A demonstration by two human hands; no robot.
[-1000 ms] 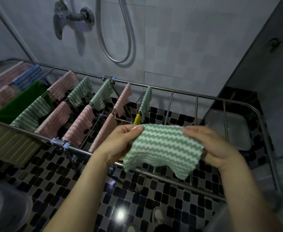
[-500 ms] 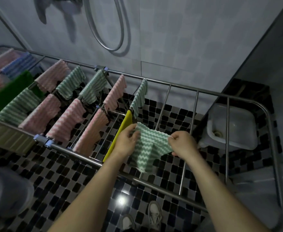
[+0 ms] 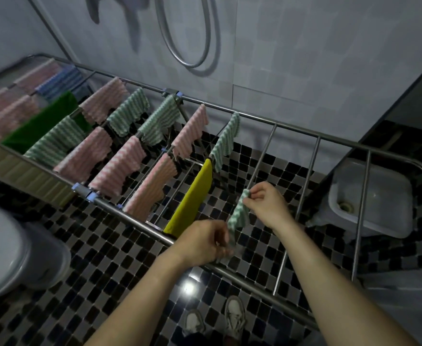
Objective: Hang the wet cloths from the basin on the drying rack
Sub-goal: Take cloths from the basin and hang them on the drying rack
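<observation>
A green-and-white zigzag cloth [image 3: 239,216] drapes over a rail of the steel drying rack [image 3: 297,132], just right of a yellow cloth [image 3: 192,198]. My right hand [image 3: 267,203] pinches the cloth's far top corner. My left hand [image 3: 202,243] grips its near end by the rack's front bar; motion blur hides those fingers. Several pink, green-striped, blue and plain green cloths hang on the rails to the left. A pale basin [image 3: 7,248] shows at the lower left, its inside out of sight.
Three bare rails remain at the rack's right end. A white floor sink [image 3: 369,196] sits under that end. A shower hose [image 3: 187,36] hangs on the tiled wall behind. The floor is black-and-grey mosaic tile, with my shoes [image 3: 234,318] below the front bar.
The cloth was held spread flat in front of me; both hands carried it forward and down onto a rail beside the yellow cloth, where it now hangs folded over.
</observation>
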